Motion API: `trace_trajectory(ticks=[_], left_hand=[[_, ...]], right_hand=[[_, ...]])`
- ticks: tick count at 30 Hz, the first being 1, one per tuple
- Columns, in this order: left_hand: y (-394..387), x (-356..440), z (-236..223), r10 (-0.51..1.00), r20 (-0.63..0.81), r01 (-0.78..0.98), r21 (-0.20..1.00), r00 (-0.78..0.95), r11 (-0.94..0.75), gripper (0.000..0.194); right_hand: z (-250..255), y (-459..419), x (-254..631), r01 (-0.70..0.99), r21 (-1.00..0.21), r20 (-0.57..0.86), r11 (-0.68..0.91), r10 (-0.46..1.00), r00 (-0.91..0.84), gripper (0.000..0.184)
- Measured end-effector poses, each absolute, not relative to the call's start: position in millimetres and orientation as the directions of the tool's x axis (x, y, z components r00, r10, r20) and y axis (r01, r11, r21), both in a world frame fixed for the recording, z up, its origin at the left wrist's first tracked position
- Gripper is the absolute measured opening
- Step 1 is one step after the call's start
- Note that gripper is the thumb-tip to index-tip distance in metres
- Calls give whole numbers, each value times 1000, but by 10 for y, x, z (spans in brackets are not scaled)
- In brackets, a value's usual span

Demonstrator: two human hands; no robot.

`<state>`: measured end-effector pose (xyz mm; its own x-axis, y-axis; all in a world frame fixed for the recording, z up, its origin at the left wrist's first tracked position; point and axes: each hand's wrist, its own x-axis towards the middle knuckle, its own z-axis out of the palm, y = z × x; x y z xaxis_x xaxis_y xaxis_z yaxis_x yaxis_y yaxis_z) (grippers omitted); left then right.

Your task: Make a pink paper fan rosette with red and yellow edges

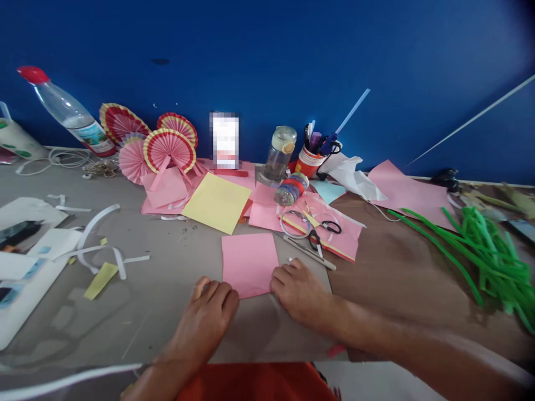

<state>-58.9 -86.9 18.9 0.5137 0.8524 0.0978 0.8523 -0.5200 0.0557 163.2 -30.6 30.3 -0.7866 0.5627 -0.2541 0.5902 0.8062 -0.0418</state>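
A square sheet of pink paper (249,263) lies in front of me on the grey table mat. At its near left corner is my left hand (214,306), with its fingers curled together on the paper's edge. My right hand (298,289) is closed at the near right corner, fingers bent over that edge. Both thumbs are partly hidden. Just beyond the right hand lie a pen (309,253) and scissors with black handles (331,226). A yellow paper square (217,202) rests behind the pink sheet, on more pink paper.
Pink and red paper fans (170,150), a propped-up phone (225,139), a clear bottle (281,150) and a cup of pens (310,161) stand along the blue wall. Green pipe cleaners (497,262) lie at right, white paper strips (96,223) at left.
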Motion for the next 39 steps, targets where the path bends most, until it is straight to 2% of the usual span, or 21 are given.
trace_trajectory(ticks=[3,5,9,12,15,18,21,27,29,34,36,39], left_hand=[[-832,-610,237,887,97,880,112,452,-461,23],[-807,-637,338,907,81,884,205,413,-421,25],[-780,-711,732,910,-59,811,480,410,-334,29],[-741,-762,1031,888,-161,746,617,431,-250,31],[-634,-771,1124,877,-233,757,623,420,-197,28],[-493,-725,978,848,-302,793,575,435,-201,27],[-404,-658,701,856,-301,837,493,420,-237,28],[-437,-600,252,892,-98,875,266,442,-405,26],[-474,-595,192,885,-39,870,207,464,-447,26],[-609,-574,150,844,108,844,54,526,-533,26],[-672,-576,149,821,140,827,20,554,-562,23],[-751,-601,152,778,140,786,-3,613,-619,19]], right_hand=[[430,-266,1617,635,-46,-272,771,602,-751,10],[608,-244,1645,664,-101,-304,740,613,-729,12],[1076,-208,1805,685,-445,-320,577,612,-723,14],[1341,-162,1917,679,-609,-368,410,612,-700,14],[1370,-70,1947,672,-664,-416,328,586,-696,15],[1152,40,1918,656,-681,-436,326,539,-720,16],[831,107,1875,675,-629,-399,387,584,-707,16],[400,66,1838,648,-490,-279,583,600,-750,16],[341,11,1834,635,-403,-272,659,576,-771,15],[221,-160,1791,583,-75,-222,809,556,-801,16],[170,-218,1778,564,-15,-192,825,551,-812,17],[132,-289,1790,519,-5,-158,855,512,-845,17]])
